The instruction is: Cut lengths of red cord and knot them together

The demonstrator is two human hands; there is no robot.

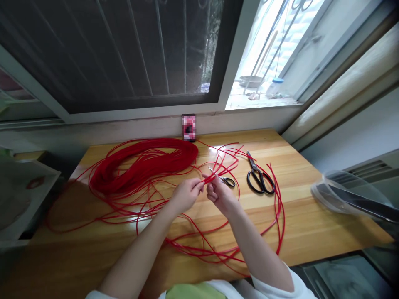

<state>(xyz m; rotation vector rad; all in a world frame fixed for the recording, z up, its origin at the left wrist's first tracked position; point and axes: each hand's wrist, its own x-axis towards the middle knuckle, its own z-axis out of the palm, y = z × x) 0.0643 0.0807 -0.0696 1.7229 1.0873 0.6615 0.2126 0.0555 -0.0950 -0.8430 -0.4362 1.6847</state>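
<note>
My left hand [188, 193] is closed with thumb and fingers pinching a bunch of thin red cords [224, 167]. Close beside it, my right hand [219, 192] has its fingers curled round the same bunch. Loose cord ends fan out past my right hand toward the back right. Partly behind that hand lies a small pair of scissors [229, 182] with dark handles. Farther right, large black-handled scissors [259, 180] rest with blades pointing away. More red cord trails across the wood under my forearms.
A thick coil of red cord [124, 176] lies on the wooden table [302, 211] at the left. A blurred upright picture [188, 127] stands at the back edge. On the right is a clear plastic container [327, 195] with a dark long object across it.
</note>
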